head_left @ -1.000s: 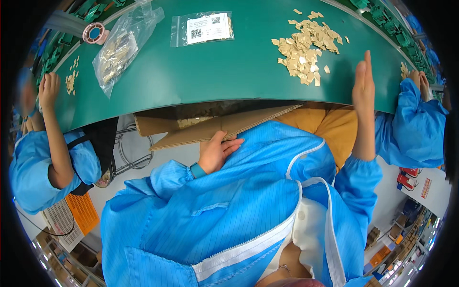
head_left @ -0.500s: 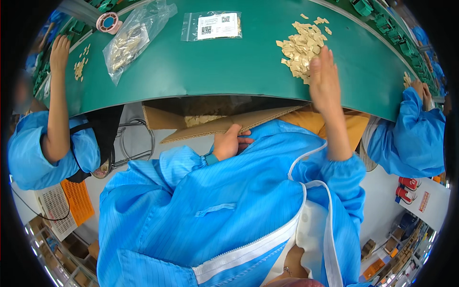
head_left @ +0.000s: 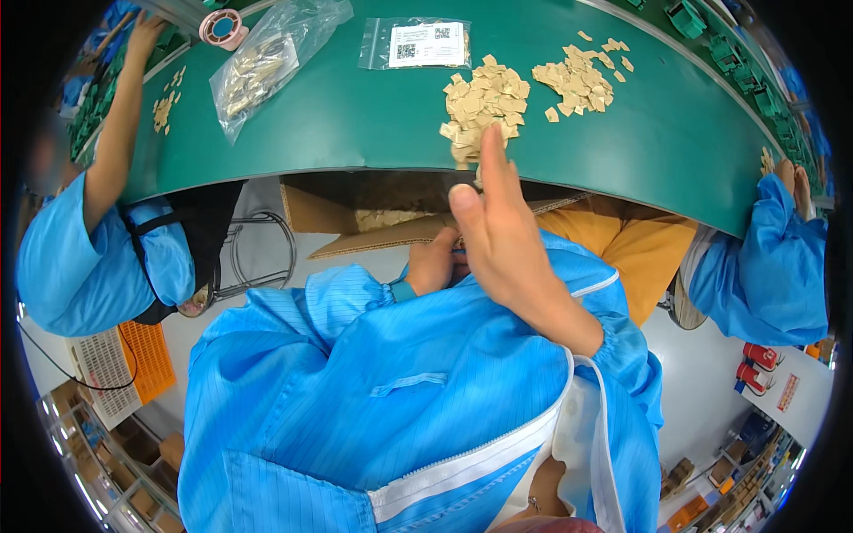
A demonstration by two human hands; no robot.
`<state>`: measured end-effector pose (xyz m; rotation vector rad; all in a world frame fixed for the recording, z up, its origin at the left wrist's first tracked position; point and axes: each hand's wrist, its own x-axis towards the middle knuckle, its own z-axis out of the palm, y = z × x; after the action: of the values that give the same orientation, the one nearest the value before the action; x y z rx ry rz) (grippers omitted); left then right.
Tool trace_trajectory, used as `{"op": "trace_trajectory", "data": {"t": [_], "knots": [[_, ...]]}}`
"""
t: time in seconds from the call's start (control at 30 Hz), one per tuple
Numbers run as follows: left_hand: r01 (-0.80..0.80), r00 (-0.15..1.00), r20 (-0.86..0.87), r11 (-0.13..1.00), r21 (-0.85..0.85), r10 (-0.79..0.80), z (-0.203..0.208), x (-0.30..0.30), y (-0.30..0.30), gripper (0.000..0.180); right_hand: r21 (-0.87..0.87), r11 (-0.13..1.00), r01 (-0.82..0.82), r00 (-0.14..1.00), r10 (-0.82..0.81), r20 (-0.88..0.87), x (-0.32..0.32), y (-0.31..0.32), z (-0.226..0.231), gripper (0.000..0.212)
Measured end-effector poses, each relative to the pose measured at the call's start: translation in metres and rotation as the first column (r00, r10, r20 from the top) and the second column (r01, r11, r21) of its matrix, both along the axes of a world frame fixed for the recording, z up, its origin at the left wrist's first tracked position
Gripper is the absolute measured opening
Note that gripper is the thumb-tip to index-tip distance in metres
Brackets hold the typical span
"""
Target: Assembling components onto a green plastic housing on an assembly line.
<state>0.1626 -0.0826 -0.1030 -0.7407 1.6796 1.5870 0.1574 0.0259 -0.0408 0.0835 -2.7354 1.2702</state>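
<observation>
My right hand is flat and open at the near edge of the green table, its fingertips just below a heap of small tan flat pieces that reaches the edge. A second, smaller heap of the same pieces lies further right. My left hand is below the table edge, curled against the rim of an open cardboard box on my lap; part of it is hidden behind my right hand. Tan pieces lie inside the box.
A clear bag of tan parts, a small labelled zip bag and a pink tape roll lie on the far side. One person in a blue coat works at my left, another at my right. An orange crate stands on the floor.
My right hand swept from the right end of the table leftward and toward me, dragging part of the tan pile to the near edge. The left hand stayed at the box.
</observation>
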Motion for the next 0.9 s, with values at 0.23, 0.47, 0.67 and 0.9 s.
{"op": "trace_trajectory", "data": {"t": [0.23,0.47,0.67,0.9], "knots": [[-0.148,0.987,0.1,0.953,0.264,0.125,-0.026,0.009,-0.011,0.041,-0.123,0.991,0.057,0.983,-0.077,-0.167,-0.079,0.142,-0.002,0.058],[-0.115,0.992,0.074,0.954,0.278,0.098,-0.023,0.006,-0.012,0.041,0.019,0.997,0.07,0.99,-0.067,-0.125,-0.165,0.275,-0.029,0.06],[-0.162,0.985,0.1,0.944,0.287,0.139,-0.022,0.005,-0.009,0.039,0.36,0.924,-0.128,0.977,0.18,-0.114,-0.148,0.172,-0.019,0.058],[-0.171,0.985,0.081,0.945,0.28,0.155,-0.022,0.006,-0.012,0.038,0.391,0.92,0.021,0.977,0.064,-0.204,-0.094,0.075,-0.03,0.059]]}}
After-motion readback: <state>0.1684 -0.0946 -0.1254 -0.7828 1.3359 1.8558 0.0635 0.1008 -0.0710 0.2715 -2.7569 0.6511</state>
